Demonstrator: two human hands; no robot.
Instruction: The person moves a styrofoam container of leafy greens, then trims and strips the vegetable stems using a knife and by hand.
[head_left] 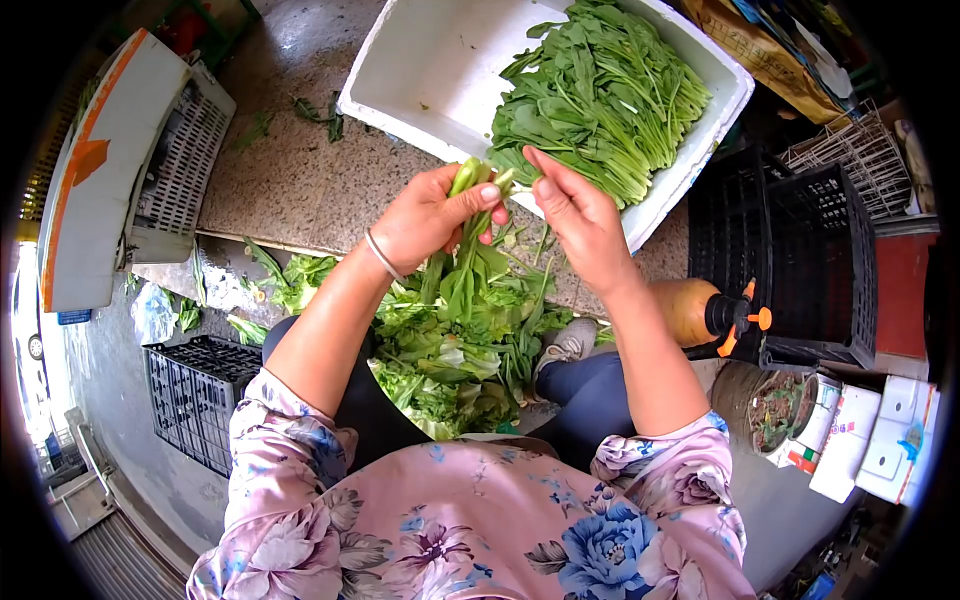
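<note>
My left hand (436, 215), with a bangle on its wrist, is closed around a small bunch of leafy greens (475, 275). The thick cut stem ends point up past the thumb, and the leaves hang down below the fist. Close beside it, my right hand (583, 218) has its thumb and forefinger at a thin pale stem (522, 188) sticking out of the bunch. Just beyond both hands, a white foam box (420, 75) holds a large pile of greens (600, 100), stems lying toward the right. Under my hands, loose leaves and trimmings (450, 360) are heaped between my legs.
An orange pump sprayer (685, 312) stands right of my knee, near black plastic crates (810, 260). Another black crate (200, 400) sits on the left floor. A white foam panel (110, 170) leans at the upper left. White cartons (870, 435) are at the lower right.
</note>
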